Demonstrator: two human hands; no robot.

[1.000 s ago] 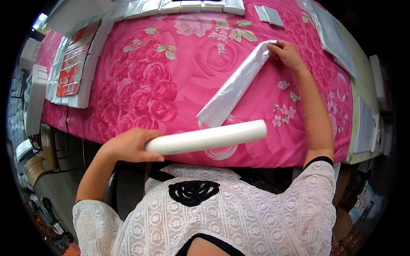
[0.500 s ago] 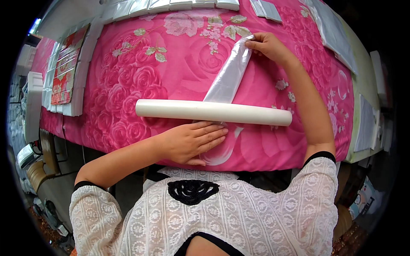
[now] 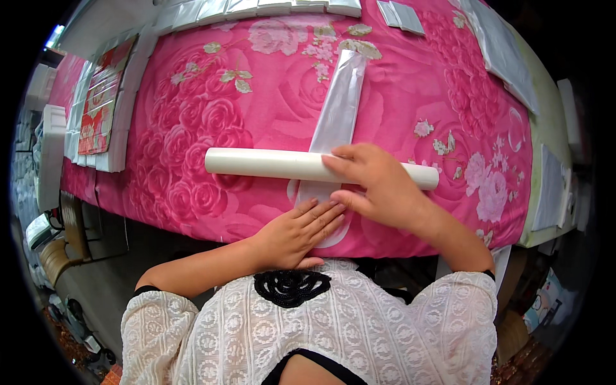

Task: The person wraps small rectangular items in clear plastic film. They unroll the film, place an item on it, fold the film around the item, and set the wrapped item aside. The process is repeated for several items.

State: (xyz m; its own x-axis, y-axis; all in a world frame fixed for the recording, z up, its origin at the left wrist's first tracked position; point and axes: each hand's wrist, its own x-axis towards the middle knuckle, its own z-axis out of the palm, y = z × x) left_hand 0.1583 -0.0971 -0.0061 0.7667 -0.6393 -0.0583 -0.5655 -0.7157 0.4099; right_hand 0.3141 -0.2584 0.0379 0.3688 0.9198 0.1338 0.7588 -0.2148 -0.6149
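Note:
A long translucent plastic strip (image 3: 338, 102) lies folded on the pink rose-print tablecloth. Across it rests a white tube (image 3: 263, 163), and the strip's near end shows below the tube. My left hand (image 3: 298, 233) lies flat near the table's front edge, fingertips on that near end. My right hand (image 3: 378, 186) reaches over the tube from the right. Its fingers are on or just above the tube's top, and its thumb points toward my left fingertips, apart from the fingers. Some of its fingers are hidden behind the hand.
Rows of packed clear bags (image 3: 266, 6) line the far edge. A red package (image 3: 102, 102) lies on more white packs at the left. Small white packets (image 3: 401, 17) sit at the far right, and plastic sheets (image 3: 504, 58) lie along the right side.
My right hand has let go of the strip's far end and come down to the tube. That end now lies flat, shifted left. My left hand has slid slightly nearer and to the right.

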